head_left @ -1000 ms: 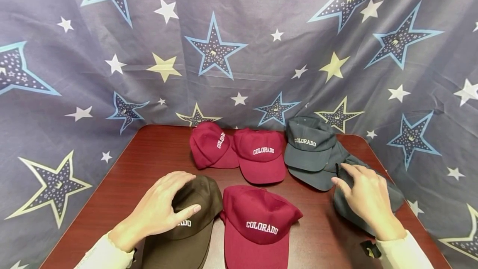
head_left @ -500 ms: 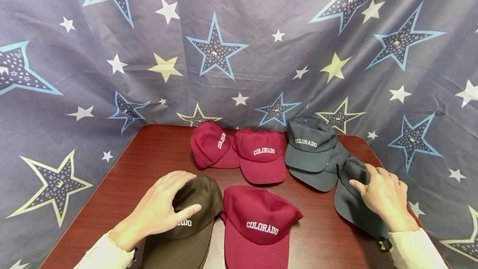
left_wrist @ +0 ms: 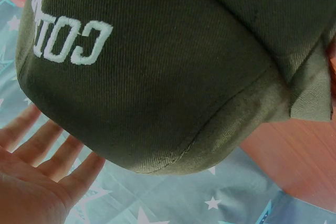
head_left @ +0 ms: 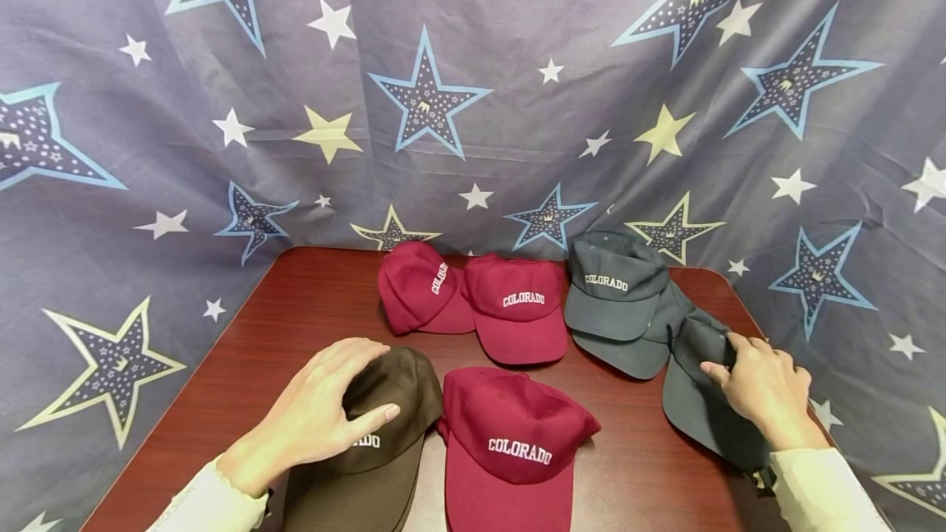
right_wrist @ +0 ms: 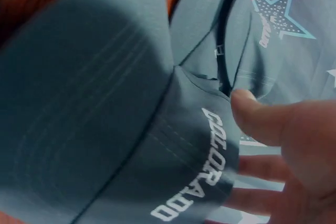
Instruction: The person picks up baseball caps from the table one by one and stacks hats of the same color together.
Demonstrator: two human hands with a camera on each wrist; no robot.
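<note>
In the head view my left hand [head_left: 310, 417] lies over the crown of a brown cap [head_left: 388, 409], covering part of its white lettering. The left wrist view shows the straight fingers [left_wrist: 44, 145] along the edge of the brown crown. At the right, my right hand [head_left: 769, 388] holds a dark grey cap [head_left: 698, 396] by its crown, the brim pointing towards me. In the right wrist view the thumb [right_wrist: 252, 116] is at the crown's edge by the COLORADO lettering, and the other fingers pass behind it.
A maroon cap [head_left: 510, 433] sits front centre beside the brown one. Two more maroon caps, one left [head_left: 417, 290] and one right [head_left: 517, 310], stand at the back. Stacked grey caps [head_left: 613, 294] adjoin the held one. A starry cloth [head_left: 473, 162] hangs behind the reddish wooden table [head_left: 296, 302].
My right hand has moved right across the grey cap, uncovering more of its left side and brim. The left hand and the other caps have stayed in place.
</note>
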